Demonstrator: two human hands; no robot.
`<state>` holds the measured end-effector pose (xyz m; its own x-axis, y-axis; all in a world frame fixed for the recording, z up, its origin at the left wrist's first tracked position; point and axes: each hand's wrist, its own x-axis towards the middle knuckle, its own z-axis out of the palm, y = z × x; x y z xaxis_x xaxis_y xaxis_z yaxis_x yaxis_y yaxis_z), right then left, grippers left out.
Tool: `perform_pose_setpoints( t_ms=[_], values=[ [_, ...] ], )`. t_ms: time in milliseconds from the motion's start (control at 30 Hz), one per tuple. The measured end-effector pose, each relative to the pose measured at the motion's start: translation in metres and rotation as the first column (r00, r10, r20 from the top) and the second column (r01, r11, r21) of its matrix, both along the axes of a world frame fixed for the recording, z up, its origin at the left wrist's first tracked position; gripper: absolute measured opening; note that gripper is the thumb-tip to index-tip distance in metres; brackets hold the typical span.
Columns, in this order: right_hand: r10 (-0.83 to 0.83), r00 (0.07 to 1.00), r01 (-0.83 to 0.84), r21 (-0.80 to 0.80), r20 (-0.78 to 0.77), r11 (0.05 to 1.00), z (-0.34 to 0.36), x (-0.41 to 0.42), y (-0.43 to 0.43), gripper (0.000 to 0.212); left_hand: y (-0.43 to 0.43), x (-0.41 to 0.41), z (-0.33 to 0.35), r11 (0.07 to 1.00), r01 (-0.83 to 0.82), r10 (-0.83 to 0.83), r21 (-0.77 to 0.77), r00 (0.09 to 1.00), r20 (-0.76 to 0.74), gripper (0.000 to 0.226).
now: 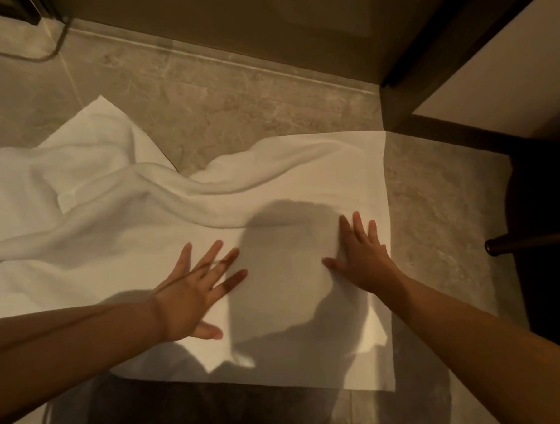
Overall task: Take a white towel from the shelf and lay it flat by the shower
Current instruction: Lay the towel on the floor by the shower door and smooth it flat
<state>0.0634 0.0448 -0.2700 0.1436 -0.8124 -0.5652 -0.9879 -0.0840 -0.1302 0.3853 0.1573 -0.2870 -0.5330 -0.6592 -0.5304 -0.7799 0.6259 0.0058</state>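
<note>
The white towel [306,180] is spread on the tiled floor [246,90]; its left part is rumpled; left hand [191,291] and right hand [362,260] are pressed on it, fingers splayed wide, nothing gripped.

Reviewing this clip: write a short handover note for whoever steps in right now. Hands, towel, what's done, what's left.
Left hand: open, fingers spread, palm down on the towel, holding nothing.
Right hand: open, flat on the towel near its right edge.
Towel: already on the tiled floor, in front of the glass shower door. Right half lies smooth; left half is bunched, with a raised fold running across the middle.
Done: towel fetched and placed.
Left: smooth out the fold and the crumpled left side so it all lies flat.
</note>
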Motion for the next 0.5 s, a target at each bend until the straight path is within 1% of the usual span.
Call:
perform_pose_setpoints(
  t_ms=[67, 133, 167, 200, 267, 333, 367, 433, 500],
  values=[
    [-0.008, 1.0, 0.008, 0.017, -0.005, 1.0, 0.003, -0.003, -0.005, 0.099, 0.006, -0.008, 0.001, 1.0, 0.003, -0.003, 0.027, 1.0, 0.029, 0.094],
    [-0.007, 1.0, 0.007, -0.039, -0.013, 0.999, 0.007, 0.005, -0.007, 0.097, 0.006, -0.011, 0.007, 0.999, -0.028, 0.027, 0.027, 1.0, 0.01, 0.091],
    [0.002, 1.0, -0.003, -0.099, -0.003, 0.995, 0.009, 0.014, -0.009, 0.094, 0.0, -0.01, 0.014, 0.999, -0.047, 0.047, -0.007, 0.997, -0.057, 0.091],
    [0.019, 0.999, -0.014, -0.166, 0.031, 0.986, 0.012, 0.025, -0.011, 0.089, -0.009, -0.007, 0.02, 0.996, -0.048, 0.037, -0.074, 0.989, -0.144, 0.09],
    [0.097, 0.984, -0.052, -0.283, 0.148, 0.958, 0.02, 0.055, -0.019, 0.081, -0.034, 0.001, 0.039, 0.969, -0.081, 0.008, -0.235, 0.956, -0.295, 0.078],
    [0.208, 0.946, -0.109, -0.359, 0.249, 0.927, 0.028, 0.09, -0.028, 0.075, -0.064, 0.016, 0.056, 0.92, -0.18, 0.047, -0.349, 0.933, -0.358, 0.067],
    [0.258, 0.924, -0.139, -0.381, 0.283, 0.914, 0.032, 0.108, -0.034, 0.072, -0.078, 0.024, 0.063, 0.897, -0.258, 0.113, -0.36, 0.919, -0.378, 0.065],
    [0.346, 0.884, -0.206, -0.404, 0.313, 0.891, 0.037, 0.142, -0.044, 0.069, -0.103, 0.046, 0.07, 0.824, -0.461, 0.289, -0.328, 0.841, -0.457, 0.064],
    [0.419, 0.864, -0.285, -0.414, 0.279, 0.864, 0.039, 0.169, -0.054, 0.07, -0.122, 0.074, 0.073, 0.735, -0.635, 0.45, -0.236, 0.718, -0.531, 0.059]
  ],
)
